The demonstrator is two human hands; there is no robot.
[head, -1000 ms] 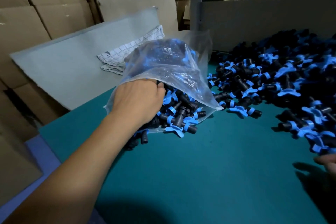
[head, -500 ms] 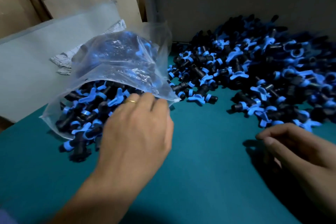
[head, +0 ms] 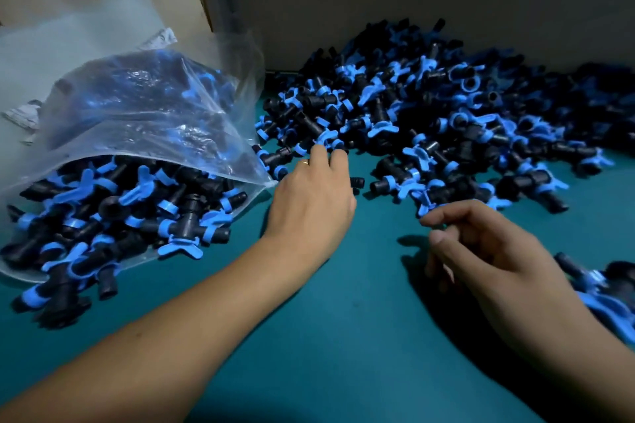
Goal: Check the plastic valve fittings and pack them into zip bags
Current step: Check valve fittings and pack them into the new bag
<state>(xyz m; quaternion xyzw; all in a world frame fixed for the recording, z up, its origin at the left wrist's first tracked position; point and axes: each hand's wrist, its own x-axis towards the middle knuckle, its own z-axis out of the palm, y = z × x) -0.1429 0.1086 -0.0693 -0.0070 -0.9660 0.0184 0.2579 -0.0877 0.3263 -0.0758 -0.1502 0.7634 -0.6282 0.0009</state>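
Your left hand (head: 311, 196) reaches over the green table (head: 343, 336) with fingers stretched forward, their tips touching the near edge of the pile (head: 429, 120) of black-and-blue fittings; whether they have pinched 1 yet cannot be told, as the tips are partly lost among the parts. Your right hand (head: 488, 251) hovers with fingers loosely curled and holds nothing, its index tip just beside a blue handle at the pile's front. The bag (head: 144, 120) lies on its side to the left of your left hand, its mouth open toward you and spilling fittings onto the table. The relation that matters: the pile lies straight ahead of both hands, the bag mouth to the left and nearer your left hand, so that hand looks the natural 1 to carry parts across. The fittings lie every way, so no common long axis can be named; the 1 just ahead of your left fingertips lies roughly left to right. No brand, label or writing can be read anywhere.
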